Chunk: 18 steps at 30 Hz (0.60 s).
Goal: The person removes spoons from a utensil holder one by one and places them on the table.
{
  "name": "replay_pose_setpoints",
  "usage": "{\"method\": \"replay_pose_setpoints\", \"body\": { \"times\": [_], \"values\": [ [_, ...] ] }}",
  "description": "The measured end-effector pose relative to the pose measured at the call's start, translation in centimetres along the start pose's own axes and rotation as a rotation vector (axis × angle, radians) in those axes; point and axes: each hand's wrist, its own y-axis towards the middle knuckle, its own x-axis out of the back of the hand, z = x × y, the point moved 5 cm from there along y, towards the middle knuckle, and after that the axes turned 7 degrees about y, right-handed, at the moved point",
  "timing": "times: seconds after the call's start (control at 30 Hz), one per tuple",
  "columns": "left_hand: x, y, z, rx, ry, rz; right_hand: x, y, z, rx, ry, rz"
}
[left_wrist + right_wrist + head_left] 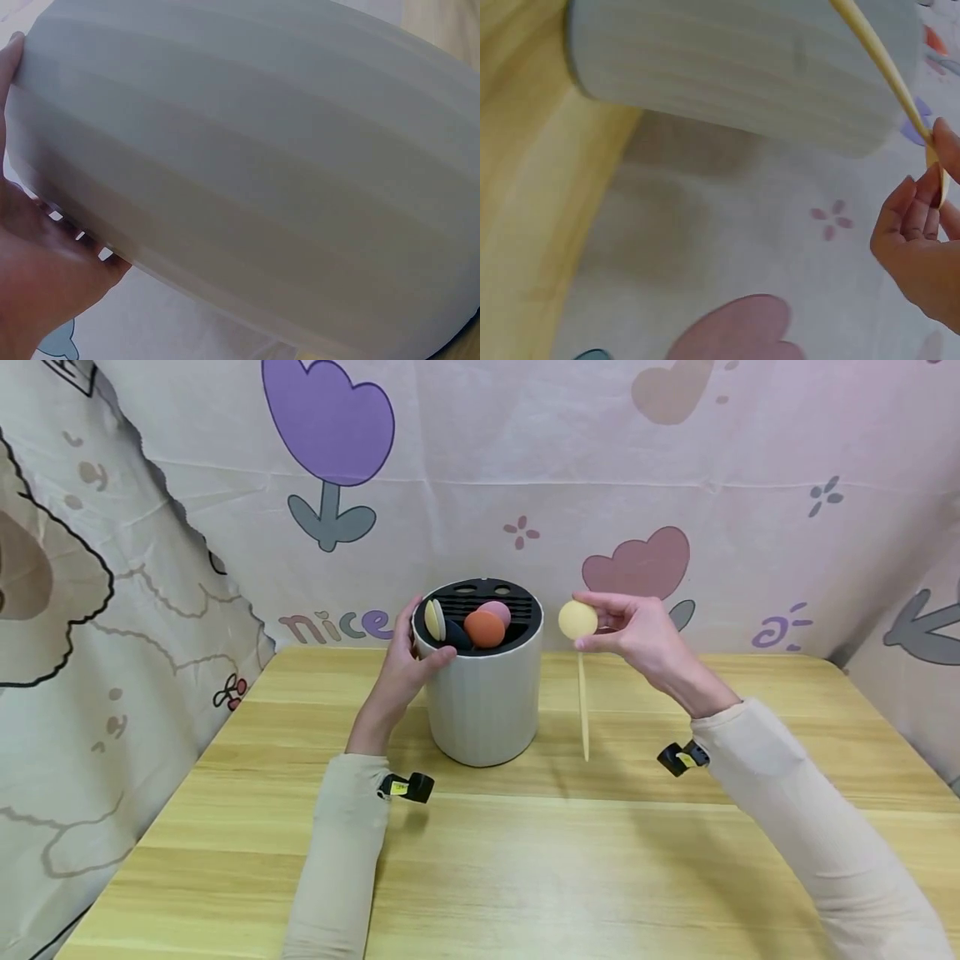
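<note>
A white ribbed utensil holder with a black slotted top stands upright on the table. My left hand grips its upper left side, thumb across the front near the rim. To the right of the holder, my right hand pinches a pale yellow spoon by its round head, thumb below and fingers above. Its thin handle hangs down, pointed at the tip in the head view. Inside the holder show an orange round head, a pink one, a dark navy one and a pale yellow one.
The light wooden table reaches back to a printed cloth hanging behind the holder. More cloth hangs at the left and right sides. Small black cameras sit on both wrists over cream sleeves.
</note>
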Motion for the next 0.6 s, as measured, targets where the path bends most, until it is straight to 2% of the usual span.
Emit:
{"method": "replay_pose_setpoints", "body": {
  "times": [0.37,0.6],
  "values": [
    [0.1,0.0,0.1,0.008,0.015,-0.007,-0.2,0.1,-4.5,-0.118,-0.138,0.071],
    [0.0,0.0,0.0,0.010,0.014,-0.002,-0.6,0.2,-6.8,-0.113,-0.169,0.127]
  ]
}}
